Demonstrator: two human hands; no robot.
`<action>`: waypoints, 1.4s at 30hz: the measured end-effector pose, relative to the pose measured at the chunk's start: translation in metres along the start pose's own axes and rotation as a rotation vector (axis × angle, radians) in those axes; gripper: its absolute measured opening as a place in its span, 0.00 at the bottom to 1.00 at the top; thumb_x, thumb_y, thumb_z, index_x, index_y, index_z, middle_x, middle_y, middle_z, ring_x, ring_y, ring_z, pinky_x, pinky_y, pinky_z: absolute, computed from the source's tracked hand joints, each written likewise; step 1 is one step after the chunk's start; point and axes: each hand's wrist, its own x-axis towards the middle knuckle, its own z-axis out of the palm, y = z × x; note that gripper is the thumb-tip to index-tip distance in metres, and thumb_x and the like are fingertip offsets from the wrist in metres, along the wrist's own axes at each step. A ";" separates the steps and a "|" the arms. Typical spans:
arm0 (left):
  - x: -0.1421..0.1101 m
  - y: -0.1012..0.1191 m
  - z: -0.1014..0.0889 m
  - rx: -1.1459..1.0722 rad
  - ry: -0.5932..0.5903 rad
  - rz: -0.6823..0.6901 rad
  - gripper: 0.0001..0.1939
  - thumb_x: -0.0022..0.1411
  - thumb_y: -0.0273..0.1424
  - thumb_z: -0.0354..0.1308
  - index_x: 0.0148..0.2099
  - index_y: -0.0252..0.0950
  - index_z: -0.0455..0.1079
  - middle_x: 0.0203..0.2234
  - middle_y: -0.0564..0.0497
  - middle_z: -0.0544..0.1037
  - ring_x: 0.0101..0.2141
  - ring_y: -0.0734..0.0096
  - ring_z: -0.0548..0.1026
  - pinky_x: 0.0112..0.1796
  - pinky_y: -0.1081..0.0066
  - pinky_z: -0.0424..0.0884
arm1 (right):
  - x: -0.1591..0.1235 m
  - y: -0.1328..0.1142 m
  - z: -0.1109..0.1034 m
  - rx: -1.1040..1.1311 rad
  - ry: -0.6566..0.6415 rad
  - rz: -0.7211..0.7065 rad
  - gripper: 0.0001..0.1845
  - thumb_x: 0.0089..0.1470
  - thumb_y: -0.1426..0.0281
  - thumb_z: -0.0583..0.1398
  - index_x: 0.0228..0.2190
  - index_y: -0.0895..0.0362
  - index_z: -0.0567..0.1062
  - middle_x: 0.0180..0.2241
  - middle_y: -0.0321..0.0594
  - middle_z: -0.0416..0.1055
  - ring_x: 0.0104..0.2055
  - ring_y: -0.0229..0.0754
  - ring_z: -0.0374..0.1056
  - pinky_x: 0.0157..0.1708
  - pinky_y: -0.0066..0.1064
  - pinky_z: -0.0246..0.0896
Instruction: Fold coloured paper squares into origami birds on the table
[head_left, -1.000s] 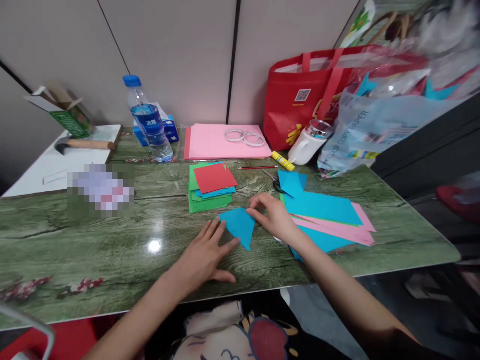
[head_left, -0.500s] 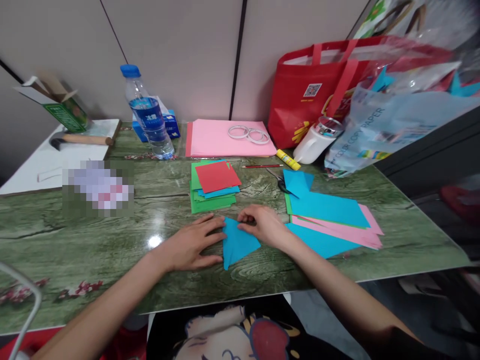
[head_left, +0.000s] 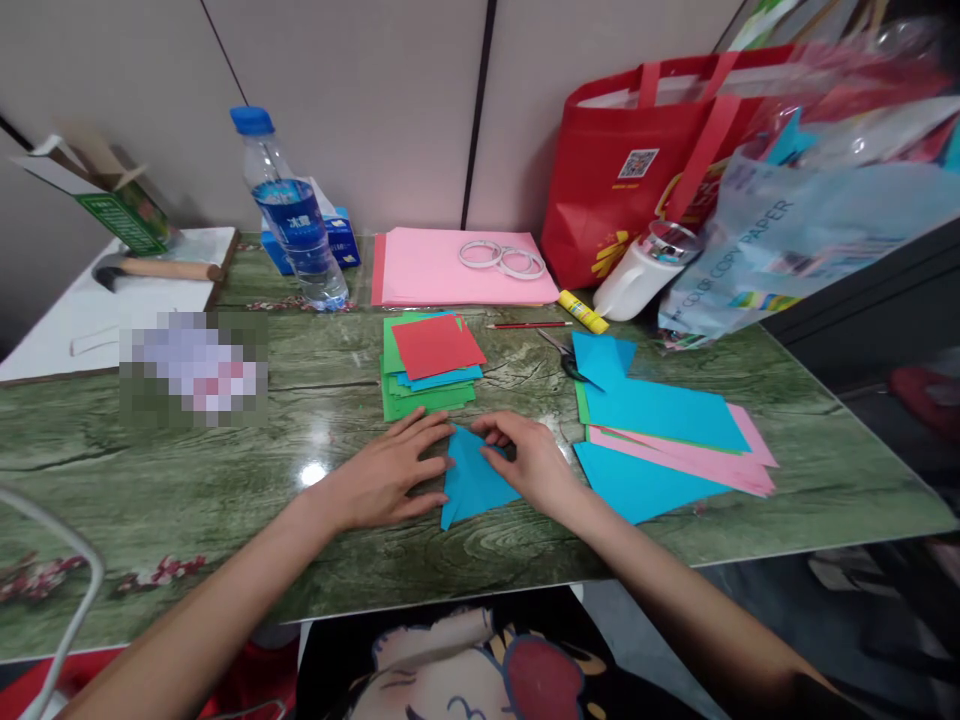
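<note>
Where hands point(head_left: 390, 475) point(head_left: 534, 462) overlap it, folded blue paper point(head_left: 474, 483) disappears; its lower tip shows.

Creased, roughly triangular blue paper point(head_left: 481, 488) flat on the green wood-patterned table point(head_left: 322, 375)

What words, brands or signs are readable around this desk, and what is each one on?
"COLOR COPY PAPER": plastic bag, first word faint.
"冰露": water bottle.
QR code: red bag, its yellow lettering too small or partly hidden.
Too small or blurred to read: print on the green box and glue stick.
</note>
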 end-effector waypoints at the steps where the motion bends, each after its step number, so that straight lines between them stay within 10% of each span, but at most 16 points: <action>1: 0.000 0.000 0.001 -0.004 0.004 -0.010 0.17 0.62 0.39 0.49 0.49 0.38 0.67 0.59 0.43 0.59 0.61 0.59 0.51 0.59 0.52 0.50 | -0.002 0.000 0.002 -0.017 0.028 0.000 0.13 0.48 0.78 0.57 0.38 0.55 0.70 0.35 0.38 0.72 0.34 0.40 0.67 0.35 0.32 0.63; 17: 0.003 0.001 0.016 0.009 0.082 -0.098 0.21 0.63 0.38 0.50 0.54 0.33 0.63 0.58 0.42 0.61 0.60 0.63 0.55 0.58 0.54 0.52 | -0.018 -0.005 0.016 -0.001 0.165 0.080 0.12 0.49 0.75 0.57 0.38 0.56 0.70 0.33 0.40 0.72 0.27 0.39 0.65 0.29 0.31 0.63; 31: 0.001 -0.002 0.022 0.003 0.103 -0.091 0.23 0.63 0.39 0.49 0.57 0.35 0.58 0.58 0.43 0.61 0.60 0.64 0.55 0.59 0.55 0.50 | -0.040 -0.002 0.024 -0.260 -0.005 -0.296 0.30 0.58 0.78 0.48 0.61 0.58 0.47 0.52 0.50 0.65 0.57 0.49 0.56 0.51 0.46 0.61; 42: 0.001 -0.004 0.025 -0.012 0.148 -0.091 0.19 0.62 0.39 0.50 0.51 0.34 0.62 0.57 0.42 0.62 0.59 0.63 0.56 0.59 0.55 0.52 | -0.052 0.011 0.025 -0.273 0.026 -0.419 0.26 0.58 0.79 0.49 0.58 0.62 0.57 0.55 0.53 0.62 0.61 0.48 0.50 0.54 0.44 0.60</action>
